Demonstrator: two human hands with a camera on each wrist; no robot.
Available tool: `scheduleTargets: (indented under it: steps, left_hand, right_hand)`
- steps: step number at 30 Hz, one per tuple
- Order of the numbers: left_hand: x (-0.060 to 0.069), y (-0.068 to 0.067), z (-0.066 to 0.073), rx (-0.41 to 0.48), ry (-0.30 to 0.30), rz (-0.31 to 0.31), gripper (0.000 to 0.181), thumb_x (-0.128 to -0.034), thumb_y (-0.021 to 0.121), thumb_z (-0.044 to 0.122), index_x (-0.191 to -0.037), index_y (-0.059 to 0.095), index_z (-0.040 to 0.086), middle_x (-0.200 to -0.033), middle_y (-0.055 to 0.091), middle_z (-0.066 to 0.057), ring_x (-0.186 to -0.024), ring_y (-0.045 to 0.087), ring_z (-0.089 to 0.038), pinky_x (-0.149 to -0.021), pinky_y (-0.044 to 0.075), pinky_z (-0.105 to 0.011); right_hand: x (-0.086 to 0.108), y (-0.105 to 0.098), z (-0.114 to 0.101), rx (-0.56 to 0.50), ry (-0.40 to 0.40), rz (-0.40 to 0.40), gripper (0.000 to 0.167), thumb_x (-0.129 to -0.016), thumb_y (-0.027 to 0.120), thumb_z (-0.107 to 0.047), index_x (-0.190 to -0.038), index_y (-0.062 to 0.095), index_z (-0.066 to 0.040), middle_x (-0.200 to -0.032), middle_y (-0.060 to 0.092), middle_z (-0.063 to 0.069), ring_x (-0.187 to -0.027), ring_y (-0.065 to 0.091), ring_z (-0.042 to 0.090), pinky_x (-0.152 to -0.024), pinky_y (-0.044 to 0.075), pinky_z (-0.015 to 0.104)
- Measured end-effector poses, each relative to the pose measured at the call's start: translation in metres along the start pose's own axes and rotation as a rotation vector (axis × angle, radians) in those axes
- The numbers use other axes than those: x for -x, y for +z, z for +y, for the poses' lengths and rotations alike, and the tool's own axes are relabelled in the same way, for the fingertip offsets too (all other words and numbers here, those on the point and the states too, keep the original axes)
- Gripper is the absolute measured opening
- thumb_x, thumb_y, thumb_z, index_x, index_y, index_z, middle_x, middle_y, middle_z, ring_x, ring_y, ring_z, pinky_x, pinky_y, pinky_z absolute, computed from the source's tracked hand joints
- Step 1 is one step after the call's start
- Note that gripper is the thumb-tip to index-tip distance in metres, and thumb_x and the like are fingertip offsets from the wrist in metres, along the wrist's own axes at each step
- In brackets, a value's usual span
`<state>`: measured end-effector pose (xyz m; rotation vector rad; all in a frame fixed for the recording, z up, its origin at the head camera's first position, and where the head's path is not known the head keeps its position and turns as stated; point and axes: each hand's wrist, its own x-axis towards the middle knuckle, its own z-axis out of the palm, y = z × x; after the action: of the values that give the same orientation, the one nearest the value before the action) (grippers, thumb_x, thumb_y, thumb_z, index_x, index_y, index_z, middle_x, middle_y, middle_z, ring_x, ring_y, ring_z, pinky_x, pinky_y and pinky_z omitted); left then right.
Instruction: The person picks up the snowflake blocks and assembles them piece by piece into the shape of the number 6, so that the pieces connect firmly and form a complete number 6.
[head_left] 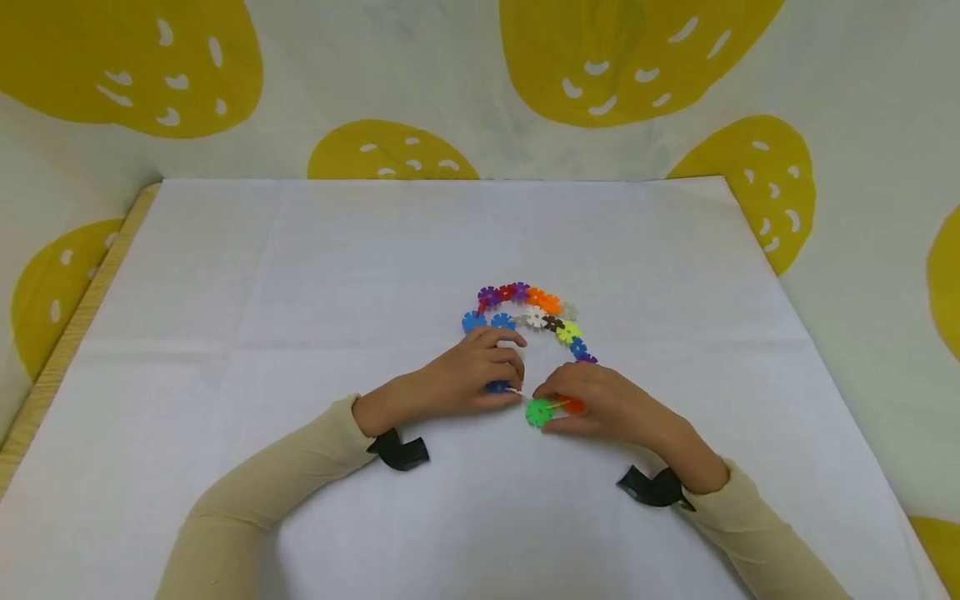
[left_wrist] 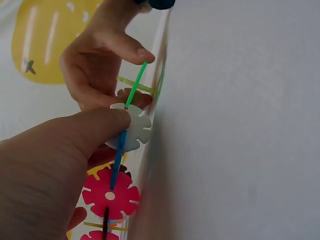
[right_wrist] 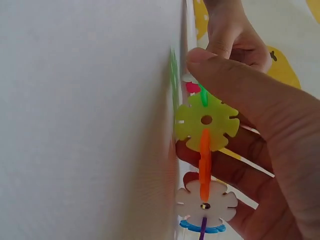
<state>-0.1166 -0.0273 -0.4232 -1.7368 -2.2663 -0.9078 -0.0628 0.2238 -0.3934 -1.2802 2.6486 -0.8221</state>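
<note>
Notched plastic snowflake discs in many colours are joined edge to edge into a long curved chain. My left hand (head_left: 476,373) pinches a white disc (left_wrist: 138,131) between thumb and finger. On one side of it sit a blue disc (left_wrist: 117,165) and a pink disc (left_wrist: 110,195). A green disc (head_left: 538,412) stands against the white one's other side; whether their slots are locked cannot be told. My right hand (head_left: 600,400) holds the green disc between thumb and fingers. Beyond it come a yellow-green disc (right_wrist: 220,132) and an orange disc (right_wrist: 205,165), partly hidden by the fingers.
Behind the hands the chain arcs across the white-covered table (head_left: 337,275), with purple discs (head_left: 489,296), an orange stretch (head_left: 546,300) and a yellow disc (head_left: 568,332). A fabric curtain (head_left: 420,67) with yellow shapes hangs past the far edge. Black straps (head_left: 401,452) are on both wrists.
</note>
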Motion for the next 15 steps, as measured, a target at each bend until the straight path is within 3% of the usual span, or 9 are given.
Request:
scheduleTargets:
  steps: [9, 15]
  left_hand:
    - [0.0013, 0.0006, -0.0014, 0.038, -0.032, 0.015, 0.009, -0.0880, 0.073, 0.020, -0.081, 0.069, 0.016, -0.092, 0.067, 0.005, -0.123, 0.048, -0.023, -0.107, 0.034, -0.042]
    - [0.0008, 0.0011, 0.0011, 0.066, -0.039, 0.008, 0.007, -0.0885, 0.073, 0.019, -0.083, 0.070, 0.015, -0.090, 0.067, 0.004, -0.123, 0.048, -0.023, -0.106, 0.035, -0.042]
  right_hand:
    - [-0.0015, 0.0034, 0.0008, 0.007, 0.045, 0.032, 0.031, -0.076, 0.084, -0.021, -0.101, 0.071, -0.012, -0.097, 0.069, -0.005, -0.090, 0.063, 0.011, -0.077, 0.054, 0.029]
    - [-0.0040, 0.0089, -0.0004, -0.011, 0.026, 0.063, 0.031, -0.076, 0.084, -0.018, -0.102, 0.072, -0.009, -0.097, 0.071, -0.001, -0.091, 0.065, 0.013, -0.076, 0.055, 0.029]
